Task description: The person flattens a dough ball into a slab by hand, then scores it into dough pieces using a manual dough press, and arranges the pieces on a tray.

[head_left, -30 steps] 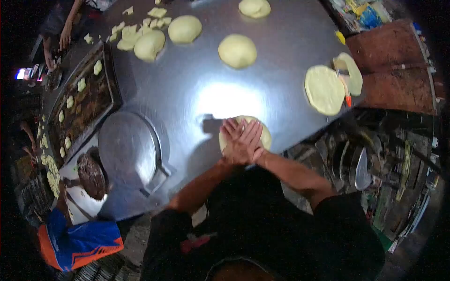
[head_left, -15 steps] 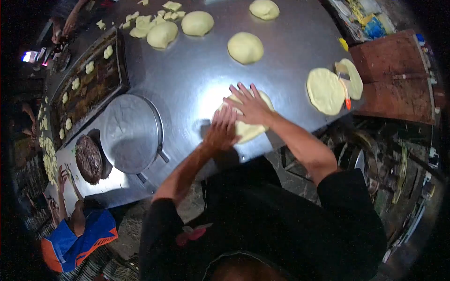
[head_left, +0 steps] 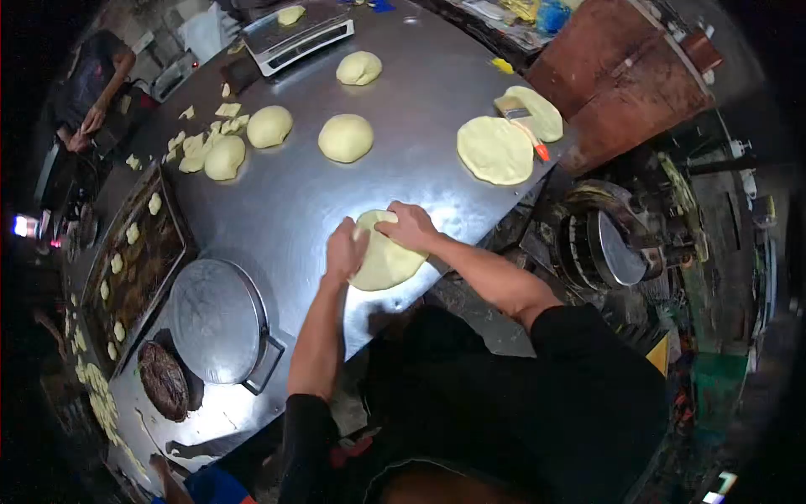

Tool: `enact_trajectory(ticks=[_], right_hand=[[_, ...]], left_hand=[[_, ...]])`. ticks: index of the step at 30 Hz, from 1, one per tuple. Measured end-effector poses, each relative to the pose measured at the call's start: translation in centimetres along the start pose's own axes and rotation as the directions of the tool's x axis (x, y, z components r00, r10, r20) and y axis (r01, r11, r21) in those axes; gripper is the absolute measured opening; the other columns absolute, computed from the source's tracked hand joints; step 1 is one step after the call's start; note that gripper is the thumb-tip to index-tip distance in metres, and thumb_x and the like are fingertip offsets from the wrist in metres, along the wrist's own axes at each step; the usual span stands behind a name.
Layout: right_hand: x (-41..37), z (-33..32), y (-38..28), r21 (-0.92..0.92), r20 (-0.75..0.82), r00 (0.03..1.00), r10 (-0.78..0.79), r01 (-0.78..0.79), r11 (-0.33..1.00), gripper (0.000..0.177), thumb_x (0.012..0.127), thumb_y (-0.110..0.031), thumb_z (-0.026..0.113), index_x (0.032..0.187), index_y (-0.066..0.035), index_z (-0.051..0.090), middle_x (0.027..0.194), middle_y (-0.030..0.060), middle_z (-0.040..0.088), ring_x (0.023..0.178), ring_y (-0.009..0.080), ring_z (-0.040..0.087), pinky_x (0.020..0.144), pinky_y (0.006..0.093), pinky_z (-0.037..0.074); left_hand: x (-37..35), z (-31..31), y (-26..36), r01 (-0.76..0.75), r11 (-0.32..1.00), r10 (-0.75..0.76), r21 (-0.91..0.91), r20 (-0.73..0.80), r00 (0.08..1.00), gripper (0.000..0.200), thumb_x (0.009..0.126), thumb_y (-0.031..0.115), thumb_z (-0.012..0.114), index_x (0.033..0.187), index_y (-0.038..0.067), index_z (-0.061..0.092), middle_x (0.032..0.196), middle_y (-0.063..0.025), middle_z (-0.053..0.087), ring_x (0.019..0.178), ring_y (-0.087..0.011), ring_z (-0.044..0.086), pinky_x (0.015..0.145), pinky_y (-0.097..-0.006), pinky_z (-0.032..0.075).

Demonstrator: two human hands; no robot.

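A flattened disc of pale dough (head_left: 386,265) lies near the front edge of the steel table (head_left: 285,202). My left hand (head_left: 345,249) grips its left edge with curled fingers. At the disc's top rim my right hand (head_left: 409,225) closes over the dough, which looks partly folded there. Both forearms reach in from below.
Several round dough balls (head_left: 345,138) and cut scraps (head_left: 195,144) sit farther back. Two flattened discs (head_left: 494,149) with an orange-handled scraper (head_left: 527,128) lie at the right. A round metal lid (head_left: 217,321), a tray of small pieces (head_left: 133,256) and a scale (head_left: 304,35) stand left and back. Another person (head_left: 92,92) works far left.
Both hands were stacked, then spread flat on the dough; now they curl around its edges. The camera view has shifted, so the table appears farther up and left.
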State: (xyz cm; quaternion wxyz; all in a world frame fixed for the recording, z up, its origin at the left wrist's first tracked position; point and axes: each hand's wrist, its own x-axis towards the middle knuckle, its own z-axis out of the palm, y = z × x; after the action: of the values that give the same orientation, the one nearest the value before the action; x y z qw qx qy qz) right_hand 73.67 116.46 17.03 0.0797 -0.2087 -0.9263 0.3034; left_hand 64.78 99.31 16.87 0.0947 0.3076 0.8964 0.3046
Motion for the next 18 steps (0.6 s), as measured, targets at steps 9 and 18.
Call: enact_trajectory(ticks=[9,18], right_hand=[[3.2,-13.7,-3.3,0.223,0.048,0.957,-0.285,0.268,0.937,0.028,0.075,-0.023,0.077,0.097,-0.006,0.069,0.094,0.0108,0.065,0.088,0.0269,0.064,0.079,0.0369,0.050],[2.9,-3.7,1.3,0.113,0.377,0.860,-0.344,0.325,0.939,0.051,0.093,-0.045,0.048,0.128,-0.009,0.054,0.140,0.0193,0.044,0.133,0.0354,0.038,0.111,0.0434,0.030]], left_hand=[[2.3,-11.9,7.0,-0.235,0.934,0.220,-0.269,-0.083,0.972,0.035,0.080,0.021,0.070,0.107,0.003,0.059,0.091,-0.0181,0.063,0.077,-0.0281,0.064,0.070,-0.0381,0.051],[-3.9,2.2,3.6,-0.511,0.850,0.476,0.126,0.231,0.849,0.042,0.092,0.036,0.051,0.118,0.004,0.059,0.117,-0.0181,0.057,0.116,-0.0310,0.051,0.108,-0.0506,0.030]])
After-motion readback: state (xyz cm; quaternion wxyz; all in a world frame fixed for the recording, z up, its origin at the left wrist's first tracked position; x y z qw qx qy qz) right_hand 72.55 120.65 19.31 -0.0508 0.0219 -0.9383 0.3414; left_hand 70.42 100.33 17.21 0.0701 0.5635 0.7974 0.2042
